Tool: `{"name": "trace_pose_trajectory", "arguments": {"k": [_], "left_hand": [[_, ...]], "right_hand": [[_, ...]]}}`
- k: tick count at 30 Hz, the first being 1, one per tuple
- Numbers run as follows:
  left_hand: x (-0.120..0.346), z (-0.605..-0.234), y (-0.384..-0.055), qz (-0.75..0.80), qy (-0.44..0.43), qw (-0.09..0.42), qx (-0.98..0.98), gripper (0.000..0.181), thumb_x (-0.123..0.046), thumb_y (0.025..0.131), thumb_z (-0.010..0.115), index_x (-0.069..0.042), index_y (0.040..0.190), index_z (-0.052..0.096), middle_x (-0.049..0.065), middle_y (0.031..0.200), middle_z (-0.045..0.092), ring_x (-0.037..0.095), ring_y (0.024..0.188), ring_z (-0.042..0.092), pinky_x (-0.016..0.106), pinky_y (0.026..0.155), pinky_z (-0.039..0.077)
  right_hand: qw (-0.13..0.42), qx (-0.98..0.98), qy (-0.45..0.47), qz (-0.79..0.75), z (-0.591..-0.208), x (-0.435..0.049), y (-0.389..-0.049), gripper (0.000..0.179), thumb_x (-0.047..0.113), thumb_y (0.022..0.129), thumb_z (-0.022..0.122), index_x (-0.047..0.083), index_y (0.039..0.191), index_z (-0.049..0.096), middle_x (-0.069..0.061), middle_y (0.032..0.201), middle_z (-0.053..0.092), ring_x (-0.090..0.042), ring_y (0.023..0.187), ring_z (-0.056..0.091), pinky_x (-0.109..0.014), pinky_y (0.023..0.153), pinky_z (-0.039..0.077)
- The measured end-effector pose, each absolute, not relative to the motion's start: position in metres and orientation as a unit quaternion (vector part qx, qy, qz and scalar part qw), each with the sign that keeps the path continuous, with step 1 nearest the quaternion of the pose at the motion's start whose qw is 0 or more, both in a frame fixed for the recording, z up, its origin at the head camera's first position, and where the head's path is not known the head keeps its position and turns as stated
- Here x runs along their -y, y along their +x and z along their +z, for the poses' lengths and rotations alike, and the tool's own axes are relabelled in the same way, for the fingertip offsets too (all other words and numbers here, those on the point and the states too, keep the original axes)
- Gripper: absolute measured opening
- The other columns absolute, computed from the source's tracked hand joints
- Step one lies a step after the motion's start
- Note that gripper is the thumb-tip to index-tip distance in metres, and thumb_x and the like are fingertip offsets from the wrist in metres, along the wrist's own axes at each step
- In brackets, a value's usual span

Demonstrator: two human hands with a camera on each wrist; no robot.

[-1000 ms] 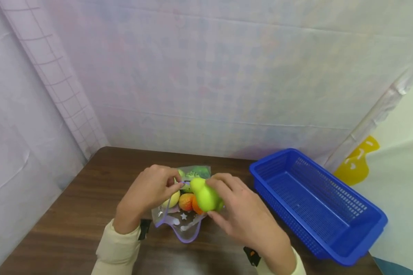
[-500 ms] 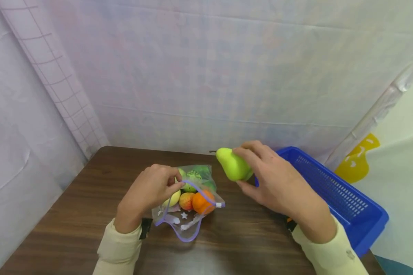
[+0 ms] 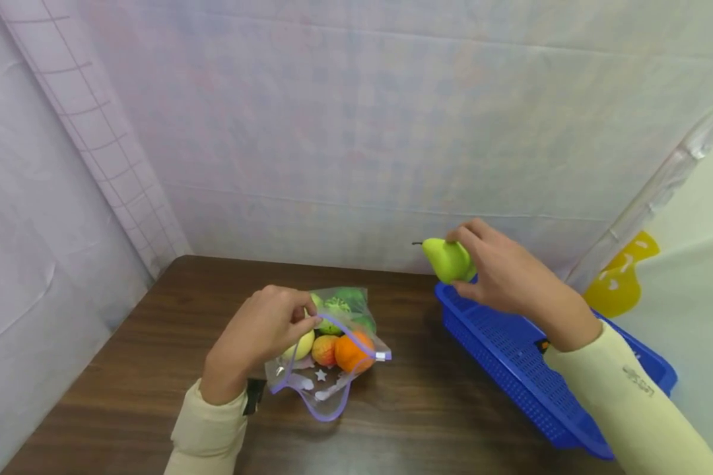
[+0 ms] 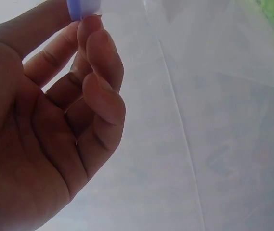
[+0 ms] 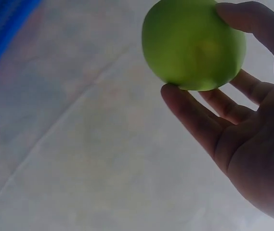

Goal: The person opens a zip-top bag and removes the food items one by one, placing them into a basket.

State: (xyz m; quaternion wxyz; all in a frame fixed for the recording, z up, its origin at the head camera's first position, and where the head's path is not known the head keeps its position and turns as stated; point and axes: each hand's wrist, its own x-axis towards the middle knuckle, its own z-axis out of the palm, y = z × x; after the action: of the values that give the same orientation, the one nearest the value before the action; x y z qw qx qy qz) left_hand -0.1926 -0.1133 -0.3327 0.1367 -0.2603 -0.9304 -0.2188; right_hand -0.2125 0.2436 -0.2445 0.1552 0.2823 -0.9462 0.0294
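1. And here it goes: the green pear (image 3: 448,260) has swung from over the clear bag (image 3: 321,376) across to the right, and now hangs at the far left corner of the blue basket (image 3: 499,371). The right hand (image 3: 499,270) has travelled with it.

2. What that means, as I judge it: the lift out of the bag is done and the carry well along, but the pear isn't lying in the basket. Its exact height over the rim can't be told.

3. No shift on the other side: the left hand (image 3: 266,330) keeps its pinch on the purple edge (image 3: 335,322), steadying the bag on the worktop (image 3: 154,369). Inside, the orange (image 3: 353,351) and a smaller red-orange fruit (image 3: 325,349) sit side by side, so the bag's load is far from spent.

4. Now the right grip: it's holding the pear, spread to the fruit's girth, fingers on top, thumb beneath.

5. The pear lies out at the fingertips, a gap between it and the palm in the right wrist view. It's tipped sideways, stem (image 3: 417,243) pointing left, broad end towards the hand.
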Motion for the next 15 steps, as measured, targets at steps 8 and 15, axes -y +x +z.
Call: {"name": "trace_pose_trajectory", "arguments": {"k": [8,15], "left_hand": [[0.112,-0.332,-0.19,-0.223,-0.263,0.137,0.928,0.008,-0.022,0.089,0.074,-0.015,0.088,0.076,-0.013,0.059,0.054,0.004,0.052,0.044,0.023,0.051,0.039],[0.111,-0.328,-0.188,-0.221,-0.261,0.134,0.93,0.008,-0.023,0.089,0.075,-0.014,0.088,0.076,-0.012,0.06,0.055,0.004,0.052,0.045,0.023,0.052,0.039]], "right_hand": [[0.092,0.961,0.259,0.037,-0.267,-0.27,-0.242,0.056,0.022,0.081,0.081,0.005,0.128,0.055,-0.015,0.121,0.055,-0.028,0.094,0.061,-0.044,0.074,0.054],[0.066,0.969,0.232,0.054,-0.284,-0.296,-0.256,0.066,0.023,0.078,0.082,-0.002,0.13,0.05,-0.025,0.121,0.055,-0.03,0.091,0.058,-0.045,0.074,0.052]]}}
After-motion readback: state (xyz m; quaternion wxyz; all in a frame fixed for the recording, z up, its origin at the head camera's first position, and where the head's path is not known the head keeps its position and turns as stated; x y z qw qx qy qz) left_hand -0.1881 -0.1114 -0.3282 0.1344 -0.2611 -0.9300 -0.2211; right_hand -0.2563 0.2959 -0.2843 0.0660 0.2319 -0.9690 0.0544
